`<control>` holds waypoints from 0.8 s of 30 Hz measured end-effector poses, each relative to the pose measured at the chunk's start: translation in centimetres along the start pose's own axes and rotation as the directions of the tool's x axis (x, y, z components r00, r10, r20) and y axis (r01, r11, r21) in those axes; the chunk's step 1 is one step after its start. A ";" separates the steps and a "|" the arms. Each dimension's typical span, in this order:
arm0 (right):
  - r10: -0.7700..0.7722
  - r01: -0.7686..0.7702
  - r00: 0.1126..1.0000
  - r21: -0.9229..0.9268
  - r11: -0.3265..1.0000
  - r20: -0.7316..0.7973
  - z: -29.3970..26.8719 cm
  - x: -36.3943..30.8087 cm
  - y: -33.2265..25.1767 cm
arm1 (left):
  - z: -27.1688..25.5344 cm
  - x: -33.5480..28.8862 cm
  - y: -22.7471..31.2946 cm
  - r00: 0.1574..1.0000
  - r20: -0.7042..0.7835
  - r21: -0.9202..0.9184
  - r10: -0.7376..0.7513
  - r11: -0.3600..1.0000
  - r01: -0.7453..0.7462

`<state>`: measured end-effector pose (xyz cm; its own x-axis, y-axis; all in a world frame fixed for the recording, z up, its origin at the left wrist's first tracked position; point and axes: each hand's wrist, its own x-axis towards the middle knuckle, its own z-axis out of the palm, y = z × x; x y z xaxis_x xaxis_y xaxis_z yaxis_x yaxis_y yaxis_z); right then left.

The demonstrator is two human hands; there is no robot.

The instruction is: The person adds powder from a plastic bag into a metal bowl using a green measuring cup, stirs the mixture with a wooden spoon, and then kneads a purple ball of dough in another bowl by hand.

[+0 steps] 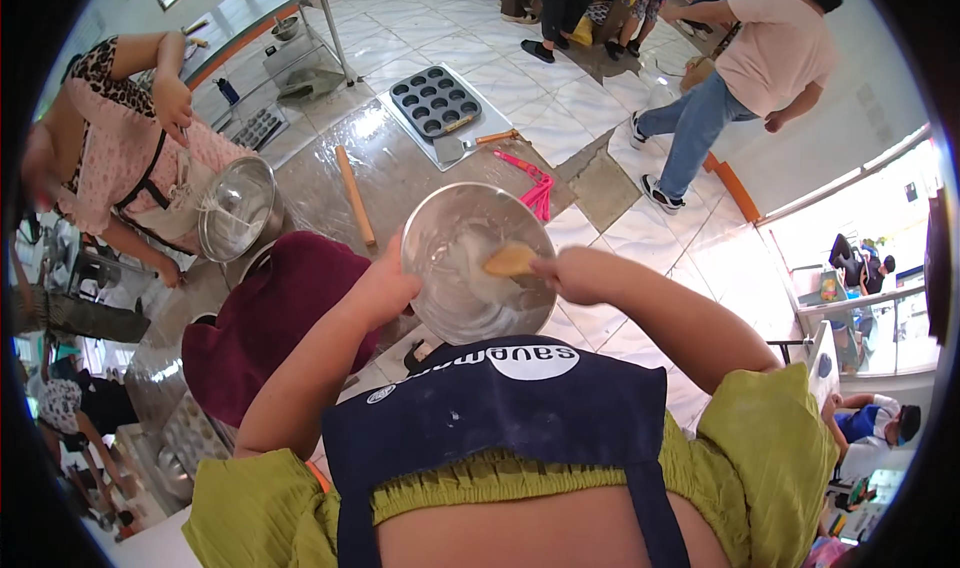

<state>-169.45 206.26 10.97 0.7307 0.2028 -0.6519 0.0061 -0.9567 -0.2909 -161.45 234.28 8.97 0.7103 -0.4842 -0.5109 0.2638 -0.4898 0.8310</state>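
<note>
A steel mixing bowl (435, 228) is in front of my navy apron, its open mouth facing me. My left hand (388, 284) grips the bowl's left rim. In my right hand (588, 274), closed at the right side of the bowl, is the handle of a wooden spoon (511, 261). The spoon's head lies inside the bowl against a pale, wet mixture (465, 268), which also smears the walls. My right fist hides most of the handle.
Beyond the bowl, a plastic-covered table (310, 183) bears a rolling pin (355, 196), a dark muffin tin (436, 101), a spatula (452, 149) and pink measuring spoons (537, 190). A maroon cloth (275, 323) lies left. A co-worker (125, 158) holds another bowl (240, 208); another person (745, 78) stands far right.
</note>
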 end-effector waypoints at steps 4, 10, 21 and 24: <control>-0.062 0.070 0.996 -0.108 0.992 0.069 -2.1 -2.0 -1.3 | -0.1 -1.0 0.5 0.999 -0.029 -0.159 0.019 0.987 -0.023; -0.133 0.130 0.989 -0.051 0.990 -0.068 0.4 2.3 -1.7 | 0.2 0.3 0.3 0.995 0.026 -0.006 0.092 0.996 -0.092; -0.161 0.144 0.979 -0.133 0.981 -0.126 -0.1 2.1 -2.6 | -0.3 -0.1 -0.1 0.990 -0.001 0.107 0.139 0.985 -0.138; -0.150 0.158 0.986 -0.117 0.980 0.079 0.4 0.3 -2.1 | -0.5 -0.5 0.1 0.998 -0.035 0.139 0.057 0.989 -0.052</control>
<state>-169.55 208.37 11.09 0.6656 0.3597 -0.6539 0.2019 -0.9303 -0.3062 -161.47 234.78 9.41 0.7468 -0.4855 -0.4545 0.1333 -0.5602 0.8175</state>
